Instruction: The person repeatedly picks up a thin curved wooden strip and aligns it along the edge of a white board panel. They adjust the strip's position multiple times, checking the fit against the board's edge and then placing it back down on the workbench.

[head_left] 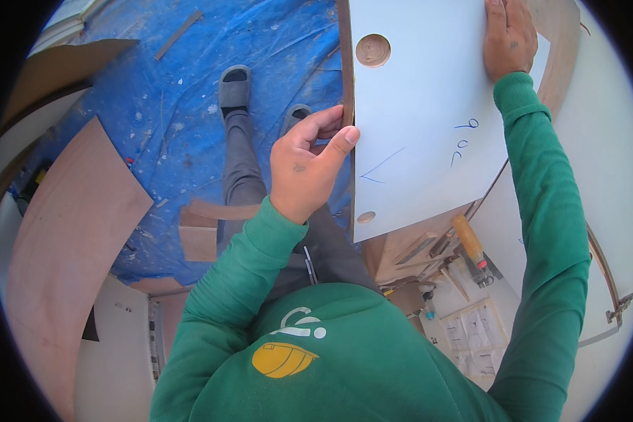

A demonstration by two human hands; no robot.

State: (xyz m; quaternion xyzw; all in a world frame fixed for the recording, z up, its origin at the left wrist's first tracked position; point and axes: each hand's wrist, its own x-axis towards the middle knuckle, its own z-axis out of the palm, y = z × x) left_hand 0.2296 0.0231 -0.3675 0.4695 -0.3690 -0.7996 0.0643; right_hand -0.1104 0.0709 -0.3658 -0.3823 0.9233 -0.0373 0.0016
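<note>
Panel (415,126) in the head view: white, with round recesses (373,50) near its left edge, hiding the right side of the blue floor sheet (183,91). Pinched at left edge between thumb and fingers of left hand (306,172); covered near right edge by flat, unclenched right hand (510,42). Probably stiff, fairly heavy, slippery-faced; best taken by opposite long edges, sparing chip-prone corners.

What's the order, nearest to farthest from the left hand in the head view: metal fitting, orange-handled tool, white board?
1. White board: touching the left hand, on its right.
2. Orange-handled tool: lower right, past the board's bottom edge.
3. Metal fitting: far right, near the picture's rim.
</note>
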